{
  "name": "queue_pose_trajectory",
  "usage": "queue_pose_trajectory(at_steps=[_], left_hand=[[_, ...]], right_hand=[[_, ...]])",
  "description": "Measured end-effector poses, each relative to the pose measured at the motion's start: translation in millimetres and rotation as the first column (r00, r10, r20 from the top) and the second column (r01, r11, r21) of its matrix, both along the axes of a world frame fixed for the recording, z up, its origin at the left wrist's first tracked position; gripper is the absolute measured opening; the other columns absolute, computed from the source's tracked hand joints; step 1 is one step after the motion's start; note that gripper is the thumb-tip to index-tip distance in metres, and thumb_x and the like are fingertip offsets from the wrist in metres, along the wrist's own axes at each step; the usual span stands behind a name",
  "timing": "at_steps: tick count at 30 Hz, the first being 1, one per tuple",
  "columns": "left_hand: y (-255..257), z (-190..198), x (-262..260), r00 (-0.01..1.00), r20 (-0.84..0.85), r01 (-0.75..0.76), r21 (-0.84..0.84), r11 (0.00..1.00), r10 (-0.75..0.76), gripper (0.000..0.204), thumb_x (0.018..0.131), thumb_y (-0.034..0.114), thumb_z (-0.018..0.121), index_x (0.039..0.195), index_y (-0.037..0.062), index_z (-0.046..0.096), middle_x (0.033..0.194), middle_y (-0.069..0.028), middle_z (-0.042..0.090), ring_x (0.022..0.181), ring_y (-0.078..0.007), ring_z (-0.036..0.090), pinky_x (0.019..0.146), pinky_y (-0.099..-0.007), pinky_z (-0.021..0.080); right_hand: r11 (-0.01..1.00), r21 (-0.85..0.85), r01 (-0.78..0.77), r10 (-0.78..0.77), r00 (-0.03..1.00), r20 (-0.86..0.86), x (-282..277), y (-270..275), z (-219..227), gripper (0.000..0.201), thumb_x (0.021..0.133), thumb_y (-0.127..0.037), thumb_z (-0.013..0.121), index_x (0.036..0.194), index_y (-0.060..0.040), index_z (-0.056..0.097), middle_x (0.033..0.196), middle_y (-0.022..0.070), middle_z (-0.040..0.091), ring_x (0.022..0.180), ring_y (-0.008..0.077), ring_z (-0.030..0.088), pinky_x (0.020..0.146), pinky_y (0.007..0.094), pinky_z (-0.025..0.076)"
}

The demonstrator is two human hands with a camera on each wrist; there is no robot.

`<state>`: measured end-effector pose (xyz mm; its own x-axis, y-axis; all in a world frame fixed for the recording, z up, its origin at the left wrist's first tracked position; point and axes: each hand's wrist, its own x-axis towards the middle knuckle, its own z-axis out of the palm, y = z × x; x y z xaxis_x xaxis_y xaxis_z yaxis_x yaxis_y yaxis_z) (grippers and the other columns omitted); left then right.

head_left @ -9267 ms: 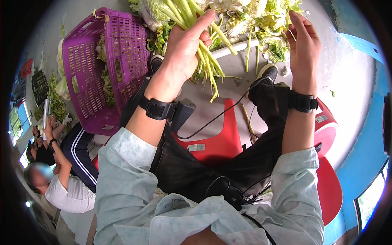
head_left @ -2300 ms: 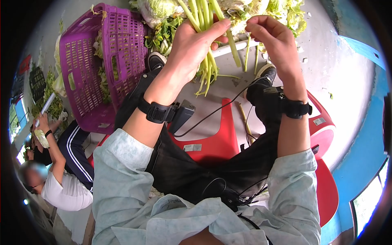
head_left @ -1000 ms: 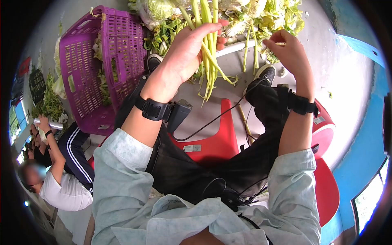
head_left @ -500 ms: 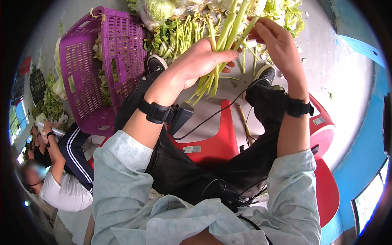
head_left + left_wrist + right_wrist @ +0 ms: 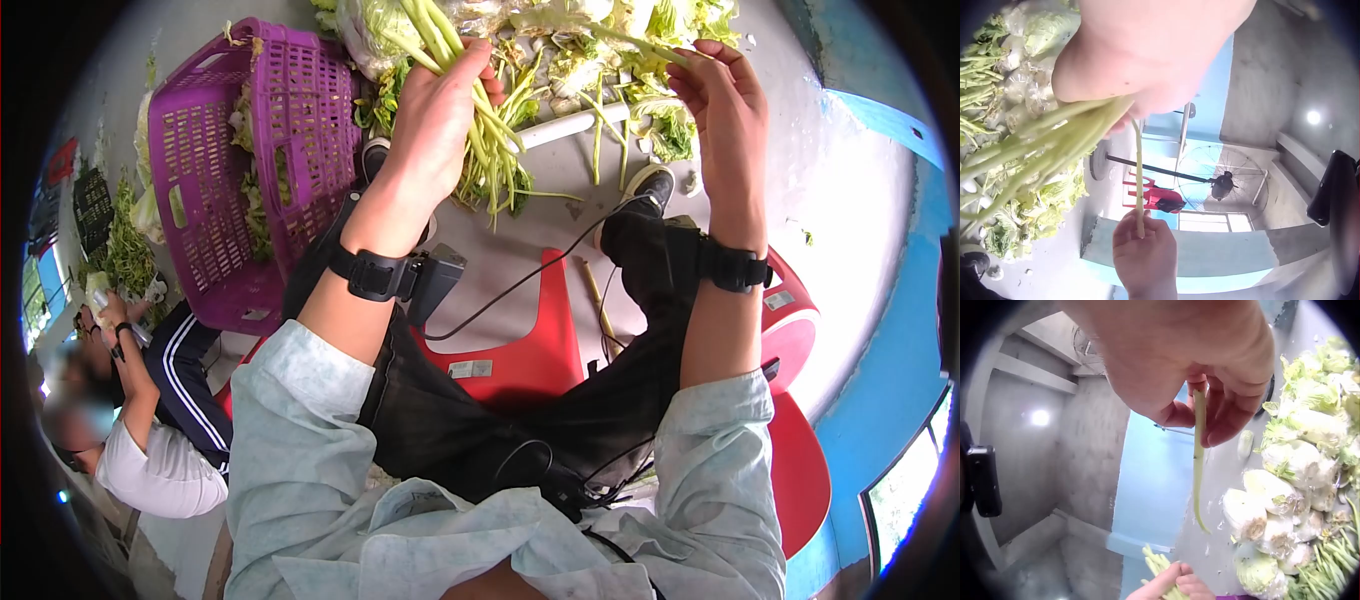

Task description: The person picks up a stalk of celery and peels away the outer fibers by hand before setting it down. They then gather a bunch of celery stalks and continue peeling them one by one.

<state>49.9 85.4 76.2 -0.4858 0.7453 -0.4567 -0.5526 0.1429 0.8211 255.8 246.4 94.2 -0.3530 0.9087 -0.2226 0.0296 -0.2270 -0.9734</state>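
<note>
One stalk [image 5: 640, 42] pulled from bunch [image 5: 480, 120] by right hand [image 5: 728, 100].

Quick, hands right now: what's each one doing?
Left hand: grips a bunch of green stalks.
Right hand: pinches a single stalk, apart from the bunch.

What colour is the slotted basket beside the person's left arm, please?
The basket is purple, clearest in the head view.
</note>
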Motion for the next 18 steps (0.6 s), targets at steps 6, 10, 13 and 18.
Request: queue_pose_trajectory(at_steps=[6,10,13,18], left_hand=[[4,13,12,0.979,0.173,0.113,0.005,0.994,-0.113,0.028,0.098,0.024,0.072,0.116,0.0037,0.063,0.086,0.0026,0.055,0.069,-0.0062,0.047,0.061,-0.0225,0.040],[3,16,10,0.994,0.091,0.066,0.029,0.997,-0.068,0.030,0.096,0.027,0.075,0.115,0.0056,0.064,0.087,0.0041,0.055,0.069,-0.0041,0.047,0.058,-0.0202,0.038],[3,15,3,0.993,0.077,0.089,0.062,0.994,-0.093,0.028,0.096,0.024,0.075,0.114,0.0058,0.064,0.088,0.0040,0.057,0.069,-0.0032,0.048,0.057,-0.0194,0.038],[5,16,4,0.997,0.052,0.050,0.046,0.998,-0.053,0.020,0.095,0.020,0.075,0.106,0.0047,0.067,0.084,0.0037,0.060,0.068,-0.0039,0.051,0.057,-0.0214,0.039]], right_hand=[[0.954,-0.105,-0.280,0.271,0.959,-0.087,-19,-23,0,0.029,0.093,-0.003,0.068,0.120,0.0008,0.059,0.111,0.0079,0.066,0.105,0.0164,0.067,0.096,0.0286,0.055],[0.874,-0.081,-0.479,0.484,0.874,0.044,-30,-41,10,0.036,0.087,0.001,0.074,0.120,-0.0021,0.060,0.110,0.0048,0.066,0.104,0.0138,0.067,0.094,0.0270,0.055],[0.824,-0.076,-0.562,0.566,0.824,0.042,-35,-48,11,0.034,0.088,0.001,0.075,0.119,-0.0021,0.061,0.108,0.0046,0.067,0.103,0.0129,0.067,0.092,0.0265,0.055],[0.825,-0.059,-0.561,0.561,0.827,-0.023,-37,-46,8,0.020,0.095,-0.011,0.073,0.110,-0.0009,0.065,0.100,0.0047,0.070,0.094,0.0114,0.068,0.089,0.0265,0.055]])
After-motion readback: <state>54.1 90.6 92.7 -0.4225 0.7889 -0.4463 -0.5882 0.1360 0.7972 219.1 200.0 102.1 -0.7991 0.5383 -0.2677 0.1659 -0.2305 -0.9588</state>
